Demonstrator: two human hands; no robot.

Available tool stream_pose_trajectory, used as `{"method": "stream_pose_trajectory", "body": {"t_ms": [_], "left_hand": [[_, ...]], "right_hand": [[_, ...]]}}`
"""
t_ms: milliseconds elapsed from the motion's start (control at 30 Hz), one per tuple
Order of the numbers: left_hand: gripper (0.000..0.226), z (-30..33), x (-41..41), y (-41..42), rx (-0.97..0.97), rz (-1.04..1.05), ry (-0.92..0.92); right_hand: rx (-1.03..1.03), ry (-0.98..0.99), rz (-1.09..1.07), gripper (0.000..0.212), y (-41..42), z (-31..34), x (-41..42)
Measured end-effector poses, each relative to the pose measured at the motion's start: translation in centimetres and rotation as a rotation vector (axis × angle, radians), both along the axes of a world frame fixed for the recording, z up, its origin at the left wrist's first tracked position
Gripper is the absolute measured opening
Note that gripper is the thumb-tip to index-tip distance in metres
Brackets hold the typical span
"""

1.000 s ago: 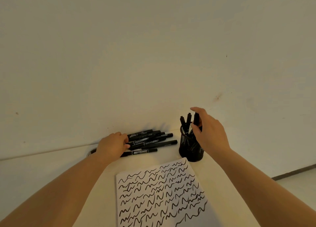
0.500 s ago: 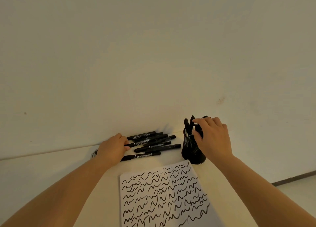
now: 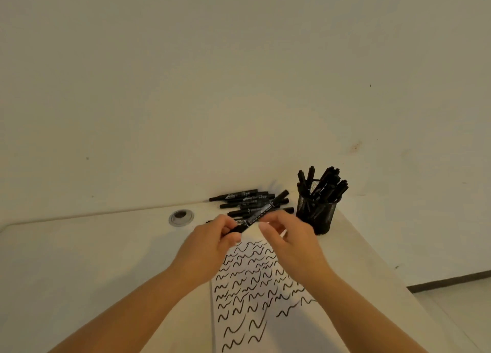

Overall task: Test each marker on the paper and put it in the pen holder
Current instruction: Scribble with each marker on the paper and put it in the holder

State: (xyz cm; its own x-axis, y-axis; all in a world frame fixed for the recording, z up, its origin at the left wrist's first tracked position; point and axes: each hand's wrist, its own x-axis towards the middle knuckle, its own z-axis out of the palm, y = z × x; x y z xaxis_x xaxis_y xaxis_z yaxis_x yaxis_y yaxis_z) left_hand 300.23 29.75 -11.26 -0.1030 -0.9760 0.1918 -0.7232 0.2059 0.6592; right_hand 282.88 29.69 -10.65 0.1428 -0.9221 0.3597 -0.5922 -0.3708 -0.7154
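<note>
Markers [image 3: 247, 202] lie piled behind both hands, pen holder [image 3: 316, 212] alongside.

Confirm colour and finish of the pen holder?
Black wire mesh, seen in the head view: the pen holder stands right of the loose markers.

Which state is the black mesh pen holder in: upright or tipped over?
Upright. The pen holder stands on its base on the table, markers poking out of its open top.
</note>
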Motion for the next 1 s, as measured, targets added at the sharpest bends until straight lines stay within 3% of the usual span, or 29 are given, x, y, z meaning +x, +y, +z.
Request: {"method": "stream_pose_trajectory", "body": {"t_ms": [233, 367, 467, 667, 800, 833, 900, 1000], "left_hand": [[0.007, -0.8, -1.3, 5.6, -0.005, -0.128, 0.065], [0.029, -1.3, -1.6, 7.2, 0.308, -0.244, 0.339], [0.030, -1.6, -1.8, 8.4, 0.442, -0.300, 0.485], [0.029, -2.2, -2.7, 9.5, 0.166, -0.157, 0.249], [0.020, -4.0, -2.2, 11.1, -0.072, -0.102, -0.089], [0.018, -4.4, -1.8, 11.5, -0.096, -0.089, -0.104], [0.015, -4.6, -0.5, 11.7, -0.070, -0.031, 0.000], [0.021, -4.5, 0.7, 10.7, -0.027, 0.026, 0.108]], "right_hand": [[0.250, -0.482, 0.056, 0.026, 4.8, -1.9, 1.1], [0.306, -0.675, 0.078, 0.029, 6.7, -2.4, 1.0], [0.365, -0.655, 0.106, 0.031, 7.5, -2.4, 1.0], [0.335, -0.575, 0.003, 0.033, 7.9, -3.0, 1.3], [0.388, -0.824, -0.325, 0.035, 6.4, -2.9, -0.8], [0.368, -0.869, -0.397, 0.034, 6.0, -2.7, -2.2], [0.303, -0.767, -0.420, 0.030, 5.9, -2.9, -4.6], [0.323, -0.577, -0.234, 0.021, 6.9, -4.1, -4.6]]}}
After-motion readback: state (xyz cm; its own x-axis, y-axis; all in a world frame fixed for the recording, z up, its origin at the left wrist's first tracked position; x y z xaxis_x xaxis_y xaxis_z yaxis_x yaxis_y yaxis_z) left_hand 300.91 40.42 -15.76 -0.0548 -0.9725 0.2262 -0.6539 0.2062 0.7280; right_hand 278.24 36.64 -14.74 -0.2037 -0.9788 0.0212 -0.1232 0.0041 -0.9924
